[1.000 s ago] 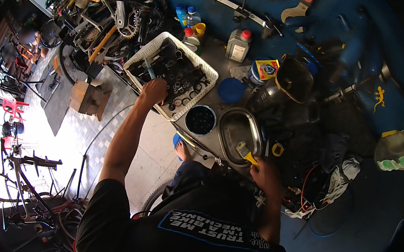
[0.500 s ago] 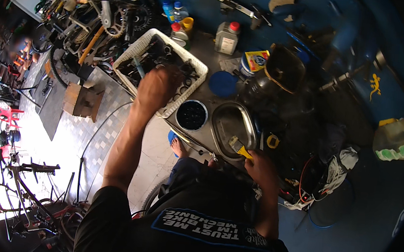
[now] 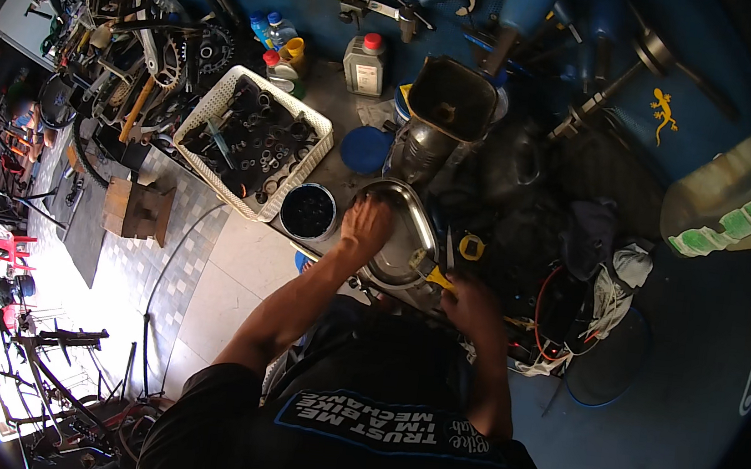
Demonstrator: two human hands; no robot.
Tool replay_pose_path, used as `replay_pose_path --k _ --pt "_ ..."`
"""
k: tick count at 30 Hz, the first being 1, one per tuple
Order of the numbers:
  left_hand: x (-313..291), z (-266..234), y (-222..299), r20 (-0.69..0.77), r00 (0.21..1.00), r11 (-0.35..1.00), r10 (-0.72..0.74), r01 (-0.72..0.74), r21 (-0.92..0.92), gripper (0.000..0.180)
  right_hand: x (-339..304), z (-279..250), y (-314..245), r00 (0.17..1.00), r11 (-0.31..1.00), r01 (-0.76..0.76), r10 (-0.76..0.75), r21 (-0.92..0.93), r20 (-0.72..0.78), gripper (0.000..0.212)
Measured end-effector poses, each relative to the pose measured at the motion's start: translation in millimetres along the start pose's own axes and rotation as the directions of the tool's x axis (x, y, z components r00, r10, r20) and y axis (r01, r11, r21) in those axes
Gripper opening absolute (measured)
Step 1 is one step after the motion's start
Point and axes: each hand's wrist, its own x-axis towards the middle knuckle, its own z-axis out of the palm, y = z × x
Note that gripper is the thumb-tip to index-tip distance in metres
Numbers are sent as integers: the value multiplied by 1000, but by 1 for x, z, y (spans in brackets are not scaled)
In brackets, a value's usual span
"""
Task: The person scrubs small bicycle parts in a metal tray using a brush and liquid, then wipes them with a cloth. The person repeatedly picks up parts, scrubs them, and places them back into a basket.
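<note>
My right hand [image 3: 471,303] grips the yellow handle of a paintbrush [image 3: 435,276], whose bristles point left over the near right edge of an oval metal tray [image 3: 431,231]. Over the tray's left side is my left hand [image 3: 367,223]. Its fingers are dark and partly hidden, so whether they hold something does not show. Close by on the left stands a round tub [image 3: 284,196] of dark contents. Beyond it, a cream perforated basket [image 3: 321,124] contains small dark parts, metal rings and a light blue stick-like tool [image 3: 218,143].
A blue round lid [image 3: 366,149], a grey bottle with a red cap [image 3: 365,65] and a cut-open dark container [image 3: 452,101] stand behind the tray. Right of the brush lie a yellow roll [image 3: 471,247] and tangled cables [image 3: 601,309]. Bike parts [image 3: 129,53] crowd the far left.
My left hand has left the basket and come right and nearer, to the oval tray. The right hand still grips the brush by the tray. The view has shifted to the right.
</note>
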Motion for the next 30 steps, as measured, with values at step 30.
replay_pose_path --k 30 --pt "41 39 8 -119 993 1000 2 -4 -15 22 6 -11 7 990 999 49 -50 9 134 39"
